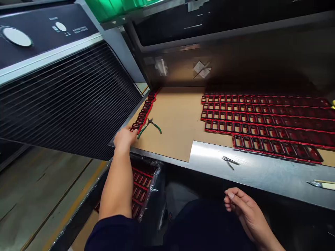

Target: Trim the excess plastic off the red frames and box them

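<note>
My left hand [125, 138] reaches to the table's left edge. Its fingers close on the near end of a slanted row of small black-and-red rectangular frames [143, 113]; the held frame is partly hidden by the fingers. Just right of that hand lie cutting pliers [149, 126] with green handles, jaws pointing away from me and handles spread. My right hand [243, 208] hovers in front of the table's front edge, above my lap. Its fingers are curled, thumb against the forefinger, and nothing shows in them.
Brown cardboard [175, 115] covers part of the metal table [209, 157]. Several rows of frames [248, 116] lie at right. Tweezers-like tools [230, 162] and a pale-handled knife [321, 184] lie near the front edge. Below left, a plastic-lined box [156, 176] holds more frames. A black ribbed panel [65, 101] stands left.
</note>
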Motion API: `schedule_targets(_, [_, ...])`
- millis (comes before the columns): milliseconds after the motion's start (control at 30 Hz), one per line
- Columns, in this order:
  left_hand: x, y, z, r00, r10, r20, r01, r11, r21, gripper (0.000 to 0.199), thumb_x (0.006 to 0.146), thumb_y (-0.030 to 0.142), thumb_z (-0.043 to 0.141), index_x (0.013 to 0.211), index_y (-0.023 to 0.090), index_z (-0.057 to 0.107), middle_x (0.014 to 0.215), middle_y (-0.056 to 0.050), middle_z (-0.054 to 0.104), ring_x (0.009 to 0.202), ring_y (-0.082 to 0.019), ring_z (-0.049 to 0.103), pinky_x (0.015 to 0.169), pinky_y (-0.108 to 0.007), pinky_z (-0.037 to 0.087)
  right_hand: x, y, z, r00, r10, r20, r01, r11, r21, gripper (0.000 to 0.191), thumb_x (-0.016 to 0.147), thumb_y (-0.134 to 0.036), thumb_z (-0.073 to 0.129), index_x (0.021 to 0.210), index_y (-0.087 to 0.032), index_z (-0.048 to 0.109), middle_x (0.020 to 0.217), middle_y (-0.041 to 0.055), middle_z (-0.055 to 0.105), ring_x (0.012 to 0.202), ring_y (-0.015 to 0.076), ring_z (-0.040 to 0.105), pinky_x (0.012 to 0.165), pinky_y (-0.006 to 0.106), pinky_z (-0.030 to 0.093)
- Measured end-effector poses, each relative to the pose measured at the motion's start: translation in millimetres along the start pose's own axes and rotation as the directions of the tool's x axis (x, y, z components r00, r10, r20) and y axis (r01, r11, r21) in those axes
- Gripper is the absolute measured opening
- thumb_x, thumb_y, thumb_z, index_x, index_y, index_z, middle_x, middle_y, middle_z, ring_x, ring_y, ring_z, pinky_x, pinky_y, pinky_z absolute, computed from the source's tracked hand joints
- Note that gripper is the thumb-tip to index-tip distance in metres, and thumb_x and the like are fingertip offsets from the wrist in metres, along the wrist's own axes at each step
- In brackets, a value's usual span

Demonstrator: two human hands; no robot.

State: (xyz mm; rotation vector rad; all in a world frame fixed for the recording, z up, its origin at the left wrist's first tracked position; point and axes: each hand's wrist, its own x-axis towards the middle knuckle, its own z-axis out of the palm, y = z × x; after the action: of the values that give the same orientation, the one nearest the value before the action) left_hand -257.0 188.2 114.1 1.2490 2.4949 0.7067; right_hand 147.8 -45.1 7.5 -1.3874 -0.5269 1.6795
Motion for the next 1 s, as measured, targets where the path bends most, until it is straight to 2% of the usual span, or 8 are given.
schedule_targets(167, [-123,8,48.1,0.953,0.175,0.248,-0.083,0.936,-0.341,0.039,0.083,0.048,0.053,0.106,0.018,0.059,0.094,-0.009,0.071,0.082,-0.025,0.072,0.072,-0.039,0.060,2,3,10,0.994,-0.108,0.024,0.111,0.974,-0.199,0.038,0.073,-0.054,0.080,0.085,-0.018,0.072,0.074,0.0058,0.071,0.066,0.0194,0.064,0.065,0.033,0.054])
schedule_targets(200, [-156,10,65.2,0.908,0.239,0.343,-0.068,0.895,-0.442,0.039,0.084,0.051,0.051,0.104,0.018,0.058,0.094,-0.008,0.071,0.078,-0.022,0.073,0.072,-0.038,0.061,1,2,16,0.986,-0.152,0.066,0.164,0.955,-0.246,0.035,0.075,-0.049,0.079,0.091,-0.019,0.072,0.077,0.0054,0.072,0.068,0.0189,0.065,0.066,0.033,0.054])
schedule_targets(300, [-243,16,109.7,0.643,0.442,0.625,0.267,0.635,-0.725,0.041,0.084,0.055,0.065,0.103,0.020,0.057,0.111,-0.011,0.071,0.103,-0.026,0.073,0.092,-0.043,0.059,5,-2,32,0.923,-0.334,0.192,0.385,0.829,-0.406,0.048,0.071,-0.028,0.078,0.117,-0.024,0.067,0.099,0.0055,0.075,0.078,0.0191,0.066,0.075,0.034,0.055])
schedule_targets(367, [-278,18,126.0,0.558,0.495,0.666,0.325,0.607,-0.725,0.043,0.085,0.058,0.066,0.106,0.021,0.057,0.116,-0.012,0.070,0.112,-0.027,0.070,0.097,-0.043,0.057,10,-8,34,0.894,-0.422,0.149,0.442,0.777,-0.449,0.041,0.069,-0.023,0.074,0.110,-0.024,0.069,0.100,0.0053,0.075,0.081,0.0195,0.065,0.079,0.034,0.053])
schedule_targets(500, [-288,16,124.6,0.429,0.636,0.642,0.135,0.658,-0.741,0.031,0.092,0.050,0.061,0.108,0.023,0.061,0.125,-0.013,0.068,0.118,-0.026,0.067,0.102,-0.046,0.054,16,-21,17,0.955,-0.296,0.035,0.295,0.926,-0.234,0.017,0.074,-0.033,0.069,0.085,-0.019,0.070,0.081,0.0030,0.071,0.072,0.0162,0.061,0.070,0.030,0.051])
schedule_targets(633, [-281,13,101.4,0.275,0.754,0.596,-0.256,0.655,-0.711,0.016,0.090,0.033,0.066,0.101,0.023,0.068,0.143,-0.015,0.056,0.133,-0.032,0.056,0.109,-0.053,0.048,13,-24,2,0.983,-0.128,0.134,0.143,0.984,-0.103,0.024,0.075,-0.040,0.072,0.077,-0.016,0.068,0.065,-0.0010,0.063,0.056,0.0112,0.054,0.055,0.024,0.045])
schedule_targets(767, [-284,14,92.2,0.187,0.829,0.527,-0.384,0.555,-0.738,0.007,0.086,0.024,0.070,0.087,0.020,0.064,0.149,-0.016,0.052,0.143,-0.034,0.045,0.113,-0.057,0.042,8,-23,5,0.969,-0.009,0.245,0.014,1.000,-0.020,0.029,0.069,-0.035,0.083,0.085,-0.016,0.069,0.067,-0.0042,0.060,0.057,0.0081,0.050,0.056,0.021,0.041])
schedule_targets(1000, [-287,3,96.5,0.214,0.927,0.307,-0.519,0.374,-0.769,0.014,0.078,0.014,0.072,0.079,0.018,0.059,0.136,-0.018,0.063,0.138,-0.035,0.051,0.109,-0.057,0.047,2,-22,18,0.965,0.014,0.263,0.002,0.998,-0.061,0.036,0.067,-0.033,0.087,0.090,-0.015,0.066,0.068,-0.0060,0.058,0.059,0.0077,0.050,0.056,0.020,0.039])
